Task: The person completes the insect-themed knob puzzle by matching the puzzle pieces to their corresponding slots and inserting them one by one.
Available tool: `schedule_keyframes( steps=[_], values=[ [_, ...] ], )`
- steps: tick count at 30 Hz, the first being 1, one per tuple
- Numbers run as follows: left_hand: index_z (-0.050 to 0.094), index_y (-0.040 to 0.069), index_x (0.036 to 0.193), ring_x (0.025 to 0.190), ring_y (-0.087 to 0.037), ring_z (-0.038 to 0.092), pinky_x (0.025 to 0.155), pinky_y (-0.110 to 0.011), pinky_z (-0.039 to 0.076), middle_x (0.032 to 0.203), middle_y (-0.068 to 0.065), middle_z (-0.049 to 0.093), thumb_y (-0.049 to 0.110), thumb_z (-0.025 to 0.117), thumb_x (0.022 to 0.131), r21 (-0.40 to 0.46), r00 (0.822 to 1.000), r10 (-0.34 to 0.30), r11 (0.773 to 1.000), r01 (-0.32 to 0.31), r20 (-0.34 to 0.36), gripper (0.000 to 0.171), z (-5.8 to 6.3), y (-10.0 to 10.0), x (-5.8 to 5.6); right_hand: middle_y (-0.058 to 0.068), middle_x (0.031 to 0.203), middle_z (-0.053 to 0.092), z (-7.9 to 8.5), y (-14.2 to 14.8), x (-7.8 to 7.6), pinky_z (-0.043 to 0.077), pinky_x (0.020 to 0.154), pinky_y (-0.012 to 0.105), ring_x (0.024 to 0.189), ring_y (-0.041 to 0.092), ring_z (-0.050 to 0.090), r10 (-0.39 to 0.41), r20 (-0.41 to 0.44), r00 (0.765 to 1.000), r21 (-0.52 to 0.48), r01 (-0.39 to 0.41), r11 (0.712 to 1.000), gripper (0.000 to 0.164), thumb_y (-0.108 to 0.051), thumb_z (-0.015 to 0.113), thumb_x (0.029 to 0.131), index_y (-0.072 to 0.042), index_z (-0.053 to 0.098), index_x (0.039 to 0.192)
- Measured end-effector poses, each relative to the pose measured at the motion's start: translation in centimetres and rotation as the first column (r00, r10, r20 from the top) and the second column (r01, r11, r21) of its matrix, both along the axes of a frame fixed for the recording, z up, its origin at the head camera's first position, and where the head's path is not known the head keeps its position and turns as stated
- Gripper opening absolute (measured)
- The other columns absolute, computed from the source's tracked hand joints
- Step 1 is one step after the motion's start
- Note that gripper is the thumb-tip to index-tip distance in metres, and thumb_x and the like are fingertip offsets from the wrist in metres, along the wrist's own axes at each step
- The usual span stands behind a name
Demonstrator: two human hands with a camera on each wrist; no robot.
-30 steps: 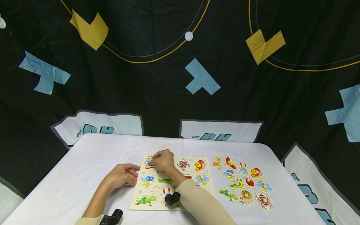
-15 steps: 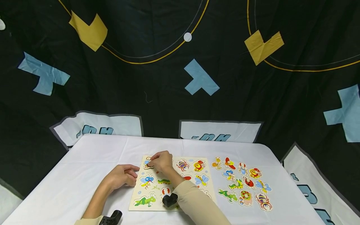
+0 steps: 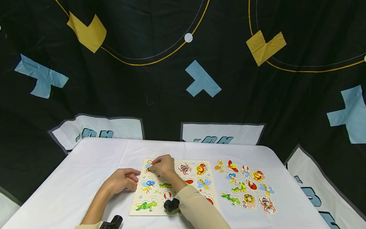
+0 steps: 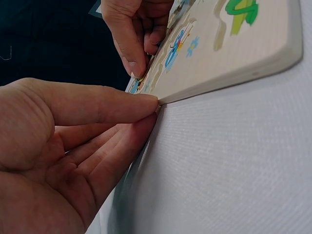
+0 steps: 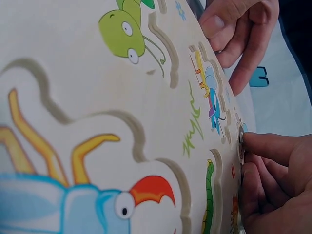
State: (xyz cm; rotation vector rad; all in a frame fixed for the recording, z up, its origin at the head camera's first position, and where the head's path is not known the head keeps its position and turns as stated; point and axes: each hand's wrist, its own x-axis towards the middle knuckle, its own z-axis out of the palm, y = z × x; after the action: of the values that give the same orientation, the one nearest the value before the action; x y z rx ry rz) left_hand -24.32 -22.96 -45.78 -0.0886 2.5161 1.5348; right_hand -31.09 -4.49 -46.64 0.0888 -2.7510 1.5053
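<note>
A pale wooden puzzle board [image 3: 158,208] with insect-shaped recesses lies on the white table. My right hand [image 3: 165,166] reaches across to its far left corner. Thumb and forefinger pinch a small puzzle piece [image 5: 241,141] at the corner recess, mostly hidden by the fingers. At the left edge of the board rests my left hand [image 3: 122,181], its thumb [image 4: 109,105] and extended fingers touching the edge. A grasshopper recess [image 3: 146,205] and a mosquito recess [image 3: 148,184] show nearby.
Right of the board lie several loose insect pieces, among them a spider [image 3: 267,205], a ladybird [image 3: 251,185] and a green grasshopper [image 3: 231,198]. A black curtain [image 3: 160,101] hangs behind the table [image 3: 94,159].
The right hand stays at the same corner recess, its fingers shifting only slightly with the piece. The left hand keeps its place at the board's edge. The head view drifts a little.
</note>
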Motion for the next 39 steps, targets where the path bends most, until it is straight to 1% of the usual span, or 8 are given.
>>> schedule_keyframes(
  steps=[3, 8, 17, 25, 27, 30, 36, 39],
  values=[
    [0.063, -0.006, 0.128, 0.075, -0.019, 0.062, 0.066, -0.031, 0.052, 0.091, -0.010, 0.068, -0.009, 0.077, 0.065, 0.002, 1.000, -0.005, 1.000, 0.005, -0.004, 0.065, -0.1, 0.0, 0.0, -0.007, 0.061, 0.068, 0.0, 0.1, 0.1, 0.041, 0.056, 0.020, 0.061, 0.004, 0.054, 0.006, -0.007, 1.000, 0.003, -0.006, 1.000, 0.014, -0.013, 0.091, 0.070, -0.014, 0.077, 0.069],
    [0.062, -0.008, 0.129, 0.075, -0.018, 0.063, 0.066, -0.030, 0.051, 0.093, -0.011, 0.068, -0.010, 0.077, 0.065, 0.005, 1.000, -0.005, 1.000, 0.005, -0.006, 0.065, -0.2, 0.0, 0.0, -0.007, 0.061, 0.067, 0.0, 0.1, 0.2, 0.040, 0.049, 0.020, 0.057, 0.006, 0.053, 0.018, 0.000, 1.000, -0.015, -0.018, 1.000, 0.014, -0.011, 0.090, 0.071, -0.013, 0.077, 0.070],
    [0.062, -0.007, 0.129, 0.075, -0.018, 0.063, 0.067, -0.030, 0.052, 0.092, -0.011, 0.068, -0.010, 0.078, 0.066, 0.004, 1.000, 0.002, 1.000, -0.002, -0.001, 0.065, -0.1, 0.0, -0.1, -0.008, 0.060, 0.066, 0.0, 0.2, 0.1, 0.040, 0.051, 0.021, 0.059, 0.006, 0.053, 0.035, 0.003, 0.999, -0.001, -0.035, 0.999, 0.014, -0.013, 0.090, 0.071, -0.015, 0.076, 0.070],
    [0.063, -0.006, 0.127, 0.077, -0.019, 0.063, 0.067, -0.031, 0.052, 0.091, -0.010, 0.068, -0.010, 0.078, 0.065, -0.007, 1.000, 0.012, 1.000, -0.012, 0.003, 0.064, -0.1, 0.1, -0.1, -0.008, 0.061, 0.067, 0.2, 0.6, -0.1, 0.038, 0.059, 0.020, 0.062, 0.005, 0.052, 0.066, -0.006, 0.998, 0.047, -0.066, 0.997, 0.013, -0.016, 0.091, 0.072, -0.015, 0.077, 0.072],
    [0.064, -0.005, 0.127, 0.077, -0.019, 0.063, 0.066, -0.031, 0.052, 0.090, -0.009, 0.068, -0.009, 0.078, 0.065, -0.007, 1.000, 0.023, 1.000, -0.023, 0.007, 0.064, 0.0, 0.1, 0.0, -0.009, 0.061, 0.067, 0.1, 0.7, -0.1, 0.039, 0.060, 0.021, 0.062, 0.004, 0.053, 0.071, -0.008, 0.997, 0.056, -0.071, 0.996, 0.013, -0.017, 0.090, 0.072, -0.016, 0.078, 0.073],
    [0.064, -0.005, 0.127, 0.077, -0.018, 0.062, 0.067, -0.031, 0.051, 0.090, -0.009, 0.068, -0.009, 0.078, 0.066, -0.011, 1.000, 0.019, 1.000, -0.019, 0.004, 0.063, -0.1, 0.1, 0.0, -0.010, 0.062, 0.068, 0.0, 0.8, -0.1, 0.040, 0.061, 0.020, 0.062, 0.004, 0.053, 0.072, -0.014, 0.997, 0.063, -0.071, 0.995, 0.012, -0.019, 0.090, 0.072, -0.017, 0.078, 0.074],
    [0.063, -0.006, 0.128, 0.075, -0.018, 0.064, 0.067, -0.031, 0.052, 0.091, -0.010, 0.069, -0.009, 0.078, 0.066, 0.000, 1.000, 0.004, 1.000, -0.004, 0.000, 0.064, -0.1, 0.0, 0.0, -0.009, 0.064, 0.071, 0.0, 1.2, -0.1, 0.042, 0.060, 0.021, 0.063, 0.004, 0.055, 0.068, -0.019, 0.997, 0.028, -0.068, 0.997, 0.012, -0.019, 0.091, 0.071, -0.016, 0.080, 0.075],
    [0.063, -0.006, 0.128, 0.074, -0.018, 0.064, 0.067, -0.031, 0.052, 0.092, -0.010, 0.069, -0.009, 0.078, 0.066, 0.001, 1.000, 0.010, 1.000, -0.010, 0.003, 0.063, -0.1, 0.1, 0.0, -0.008, 0.064, 0.070, 0.0, 1.6, 0.0, 0.043, 0.057, 0.021, 0.061, 0.005, 0.056, 0.060, -0.015, 0.998, 0.009, -0.059, 0.998, 0.013, -0.020, 0.091, 0.071, -0.015, 0.079, 0.074]
  ],
)
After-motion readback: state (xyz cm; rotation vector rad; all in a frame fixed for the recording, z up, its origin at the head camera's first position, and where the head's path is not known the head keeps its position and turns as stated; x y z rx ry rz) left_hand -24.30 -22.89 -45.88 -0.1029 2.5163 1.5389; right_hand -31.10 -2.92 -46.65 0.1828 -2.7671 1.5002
